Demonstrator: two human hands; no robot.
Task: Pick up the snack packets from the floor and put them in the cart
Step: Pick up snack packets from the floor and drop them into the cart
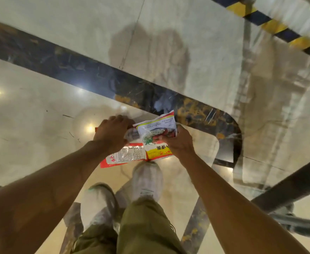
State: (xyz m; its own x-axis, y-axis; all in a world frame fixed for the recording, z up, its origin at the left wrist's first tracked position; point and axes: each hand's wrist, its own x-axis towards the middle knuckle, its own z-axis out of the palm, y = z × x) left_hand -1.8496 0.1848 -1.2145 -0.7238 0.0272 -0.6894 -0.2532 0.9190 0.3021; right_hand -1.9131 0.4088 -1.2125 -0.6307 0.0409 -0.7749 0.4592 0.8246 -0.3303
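Left hand (112, 132) grips a red-edged packet (126, 155); right hand (178, 142) grips a white-and-yellow packet (157, 132). Glossy floor (31, 114) lies open to the left; a dark bar (288, 186) crosses at right.

Open glossy floor (31, 110) lies left; a dark cart bar (288, 184) blocks the right.

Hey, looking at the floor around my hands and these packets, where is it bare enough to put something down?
Bare floor spreads left of the left hand, below the dark stripe, and again beyond that stripe. It is crowded at centre: both hands, right hand, hold the snack packets just above the shoes.
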